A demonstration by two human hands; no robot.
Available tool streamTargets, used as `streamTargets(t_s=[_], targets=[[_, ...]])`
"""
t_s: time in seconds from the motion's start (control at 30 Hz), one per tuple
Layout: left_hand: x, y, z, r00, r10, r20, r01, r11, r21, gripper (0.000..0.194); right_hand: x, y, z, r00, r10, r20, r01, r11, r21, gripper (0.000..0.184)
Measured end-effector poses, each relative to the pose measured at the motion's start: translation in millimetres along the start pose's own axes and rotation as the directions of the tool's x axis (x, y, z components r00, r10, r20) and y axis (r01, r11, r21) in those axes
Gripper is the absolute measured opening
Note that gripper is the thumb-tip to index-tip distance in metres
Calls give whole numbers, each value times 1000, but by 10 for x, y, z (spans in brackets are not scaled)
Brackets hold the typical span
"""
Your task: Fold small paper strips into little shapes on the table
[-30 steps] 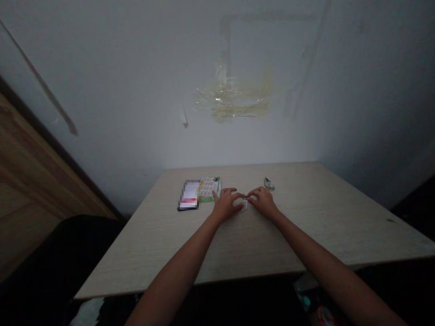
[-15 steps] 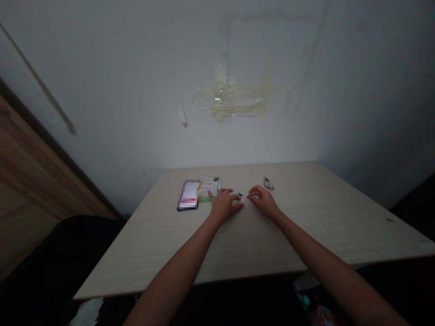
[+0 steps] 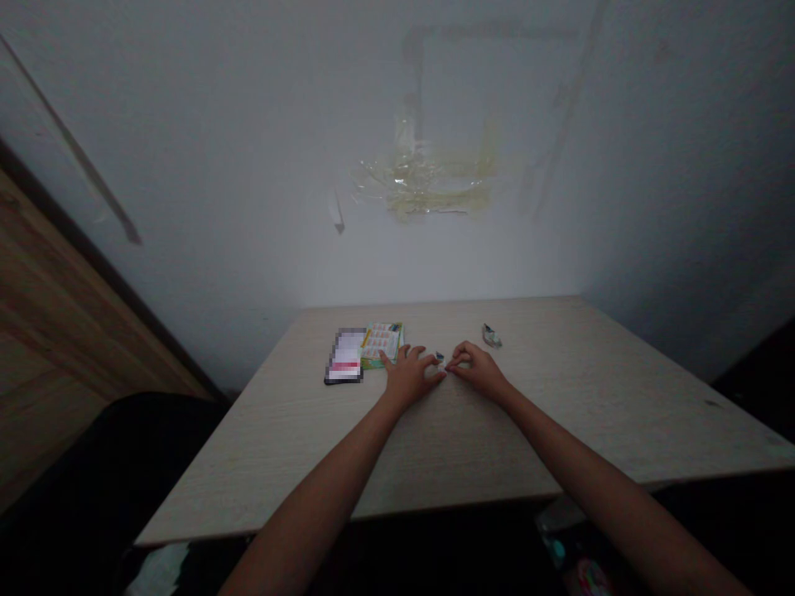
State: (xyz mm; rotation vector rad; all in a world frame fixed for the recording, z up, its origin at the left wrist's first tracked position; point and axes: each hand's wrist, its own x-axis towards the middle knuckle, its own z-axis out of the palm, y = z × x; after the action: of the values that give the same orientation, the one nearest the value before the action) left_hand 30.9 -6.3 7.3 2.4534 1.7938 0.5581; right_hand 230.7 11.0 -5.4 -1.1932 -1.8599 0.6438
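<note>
Between my two hands lies a small white piece with a dark blue-green printed corner [image 3: 440, 359], paper-like, too small to name surely. The thumb and index finger of my left hand [image 3: 410, 374] close around its left side, while the other fingers spread towards a printed booklet [image 3: 380, 341]. My right hand [image 3: 477, 368] has thumb and fingertips pinched together at the piece's right edge. Whether anything tiny sits in that pinch is hidden. Left of the booklet, and touching it, is a dark-edged phone [image 3: 344, 377] with its screen blurred out.
A crumpled scrap [image 3: 491, 335] rests behind my right hand on the pale wooden table [image 3: 310, 447]. Behind rises a wall with peeling clear tape [image 3: 435, 186]. A wooden panel [image 3: 43, 314] and a dark shape [image 3: 124, 463] stand at the left. Below the front edge are colourful items [image 3: 590, 575].
My right hand has moved slightly left, bringing its pinched fingertips to the small piece. My left hand, the phone and the booklet stay in place.
</note>
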Motion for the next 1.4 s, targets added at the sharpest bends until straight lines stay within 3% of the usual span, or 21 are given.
streamTargets(t_s=[0.33, 0.53, 0.93, 1.13, 1.4], targets=[[50, -22, 13, 999, -5, 32, 5, 1000, 16, 41, 36, -18, 31, 996, -79, -46, 66, 969, -239, 15], [48, -17, -1, 999, 1, 40, -1, 1000, 8, 41, 93, 15, 64, 994, -71, -84, 40, 945, -323, 14], [69, -16, -49, 996, -17, 92, 20, 999, -40, 43, 133, -43, 96, 992, -37, -118, -9, 929, -369, 12], [60, -26, -3, 1000, -1, 14, 1, 1000, -24, 43, 151, -7, 111, 990, -31, -135, -18, 938, -345, 13], [53, 20, 54, 999, -31, -38, 30, 999, -29, 33, 135, 108, 110, 991, -31, -132, 6, 982, -189, 14]])
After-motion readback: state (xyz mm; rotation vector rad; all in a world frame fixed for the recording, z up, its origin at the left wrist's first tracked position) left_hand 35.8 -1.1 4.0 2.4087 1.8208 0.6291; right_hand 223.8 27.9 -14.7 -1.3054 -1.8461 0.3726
